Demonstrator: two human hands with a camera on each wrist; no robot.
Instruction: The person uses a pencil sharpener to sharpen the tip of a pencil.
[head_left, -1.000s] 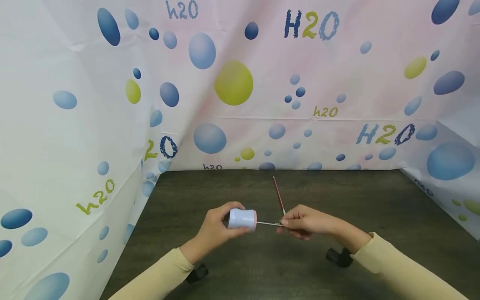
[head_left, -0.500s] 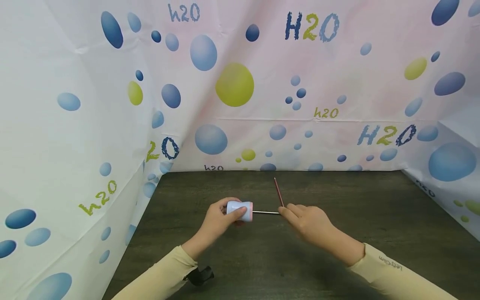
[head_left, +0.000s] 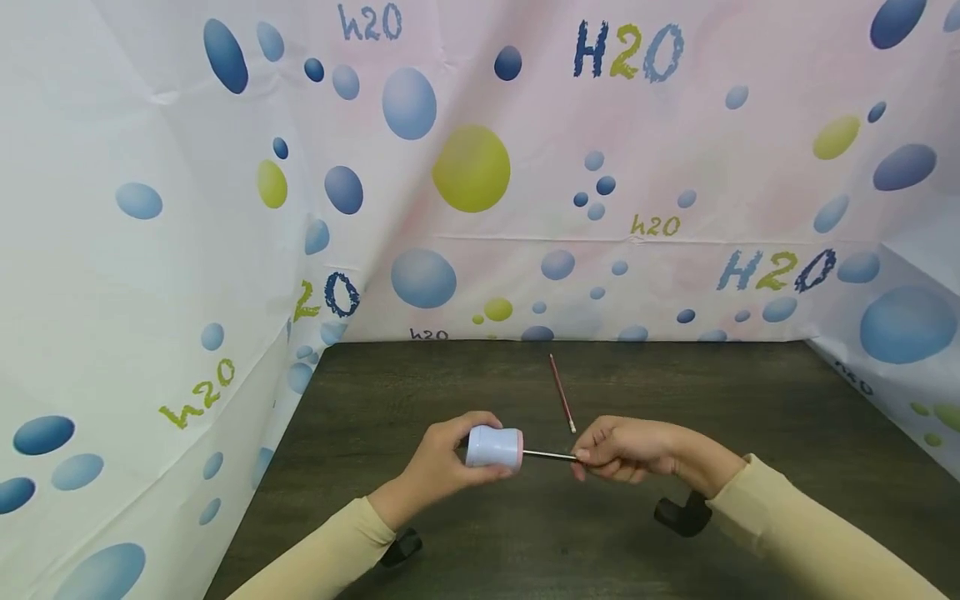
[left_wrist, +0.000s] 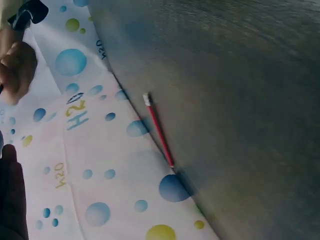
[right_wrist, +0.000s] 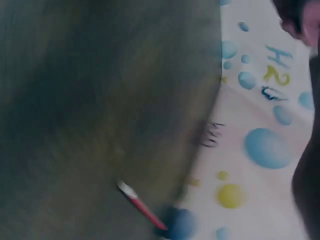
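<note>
In the head view my left hand [head_left: 442,467] grips a light-blue, waisted cylinder with a pink rim, which looks like a pencil sharpener [head_left: 493,447], with thumb and fingers on opposite sides. A thin dark stick like a pencil [head_left: 550,455] runs from its pink end to my right hand [head_left: 630,450], whose thumb and fingers pinch the other end. Both things are held level above the table. The left wrist view catches my right hand [left_wrist: 17,70] at the upper left; the stick is mostly out of that frame.
A red pencil [head_left: 562,394] with a white-tipped end lies on the dark wooden table [head_left: 420,375], just beyond my hands. A bubble-printed sheet [head_left: 637,283] rises along the back and sides. Black wrist devices [head_left: 684,515] hang under the cream sleeves.
My right hand turned back-up half a second ago and has now turned back, fingers still on the stick. Both hands dipped slightly toward me and shifted right, leaving the red pencil's near end uncovered.
</note>
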